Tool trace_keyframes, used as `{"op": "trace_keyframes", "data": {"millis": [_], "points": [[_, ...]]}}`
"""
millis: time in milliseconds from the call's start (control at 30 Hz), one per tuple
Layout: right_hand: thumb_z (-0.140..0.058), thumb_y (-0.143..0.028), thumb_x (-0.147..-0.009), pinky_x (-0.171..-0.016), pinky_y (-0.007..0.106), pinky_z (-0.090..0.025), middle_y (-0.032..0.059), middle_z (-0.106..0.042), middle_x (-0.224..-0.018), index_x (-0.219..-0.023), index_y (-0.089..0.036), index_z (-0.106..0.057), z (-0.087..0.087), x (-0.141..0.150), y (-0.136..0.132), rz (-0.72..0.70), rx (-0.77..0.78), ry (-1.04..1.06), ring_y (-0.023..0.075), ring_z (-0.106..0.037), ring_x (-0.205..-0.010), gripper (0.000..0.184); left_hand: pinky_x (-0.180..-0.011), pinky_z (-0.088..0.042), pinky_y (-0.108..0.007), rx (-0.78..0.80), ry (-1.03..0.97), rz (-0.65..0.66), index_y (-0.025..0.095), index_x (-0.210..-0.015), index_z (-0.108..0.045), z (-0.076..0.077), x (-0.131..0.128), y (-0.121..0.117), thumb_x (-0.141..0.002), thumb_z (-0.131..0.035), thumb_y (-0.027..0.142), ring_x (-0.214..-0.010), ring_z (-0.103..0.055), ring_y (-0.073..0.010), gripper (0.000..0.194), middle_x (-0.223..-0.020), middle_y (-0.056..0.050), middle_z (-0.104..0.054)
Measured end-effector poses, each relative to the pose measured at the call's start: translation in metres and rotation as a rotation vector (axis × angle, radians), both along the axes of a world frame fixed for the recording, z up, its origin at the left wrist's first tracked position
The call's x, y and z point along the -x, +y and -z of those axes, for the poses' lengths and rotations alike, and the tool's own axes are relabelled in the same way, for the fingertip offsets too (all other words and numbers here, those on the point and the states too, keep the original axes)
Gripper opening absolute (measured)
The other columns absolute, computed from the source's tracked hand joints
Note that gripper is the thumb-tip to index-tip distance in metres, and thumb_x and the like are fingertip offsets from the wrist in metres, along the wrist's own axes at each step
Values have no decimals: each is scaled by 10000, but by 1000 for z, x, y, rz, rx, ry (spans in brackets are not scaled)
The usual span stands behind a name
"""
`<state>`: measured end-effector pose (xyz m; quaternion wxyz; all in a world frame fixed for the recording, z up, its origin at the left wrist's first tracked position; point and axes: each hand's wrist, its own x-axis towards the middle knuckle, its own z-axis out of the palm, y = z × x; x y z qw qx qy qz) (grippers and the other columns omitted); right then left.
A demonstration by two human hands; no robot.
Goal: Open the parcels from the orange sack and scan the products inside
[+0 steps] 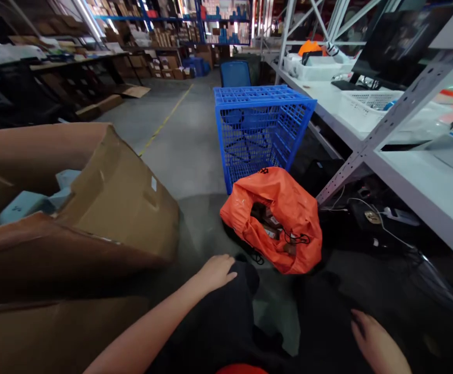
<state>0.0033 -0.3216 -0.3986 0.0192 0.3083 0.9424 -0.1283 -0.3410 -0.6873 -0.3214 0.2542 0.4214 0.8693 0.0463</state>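
My left hand (216, 272) lies over my left knee with its fingers stretched out and holds nothing. At the lower right, my right hand (378, 340) is beside my right leg, partly in shadow, fingers apart and empty as far as they show. In front of my knees stands an orange drawstring bag (300, 223), its mouth gathered but gaping. Inside it I see several small boxes (272, 228), partly hidden by the fabric. A black cord hangs at the bag's rim. Neither hand touches the bag.
Behind the bag a blue plastic crate (265, 98) lies on its side, near a blue chair (236, 74). To the left stands a large cardboard box (133, 192) holding pale boxes (26, 205). A white workbench (416, 179) runs along the right, with cables (389, 228) below.
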Motion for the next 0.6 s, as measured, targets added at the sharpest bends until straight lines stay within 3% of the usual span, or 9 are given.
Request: {"op": "trace_keyframes", "data": {"millis": [100,267,433,533,600], "points": [[-410,-317,-896,-1015,461,-560,138,-689,-1267,-1212,-258,-722,24,54,-20,-117,192,-26,305,-673,-1163,448,-947,-506,-381,28,2,69,157,-1144,-685,30,6,65,-948,-589,366,-1094,-676,-295,302,-1130,-139,-705],[-577,-301,-790,-1071,441,-511,153,-686,-1277,-1248,-225,-713,29,140,-46,-284,432,-83,316,-658,-1184,484,-1019,-451,-461,87,40,108,77,-1159,-678,70,3,153,-901,-646,319,-1147,-639,-364,355,-1166,-224,-680],[-598,-237,-784,-1109,426,-470,164,-641,-1354,-1320,-203,-666,42,187,-25,-336,516,-43,305,-611,-1253,541,-990,-487,-429,57,-9,109,133,-1177,-685,82,8,187,-920,-609,399,-1136,-647,-327,377,-1174,-175,-699],[-521,-182,-824,-1146,405,-437,172,-612,-1402,-1361,-151,-628,63,224,-5,-374,530,-46,269,-579,-1309,549,-1028,-473,-439,51,7,48,115,-1160,-696,94,24,197,-919,-599,364,-1152,-639,-329,360,-1189,-187,-695],[-500,-144,-821,-1176,393,-406,171,-603,-1421,-1379,-127,-609,83,260,7,-404,529,-57,250,-554,-1345,568,-1053,-459,-440,48,18,4,79,-1159,-700,109,40,205,-931,-571,322,-1166,-630,-334,358,-1191,-205,-691]]}}
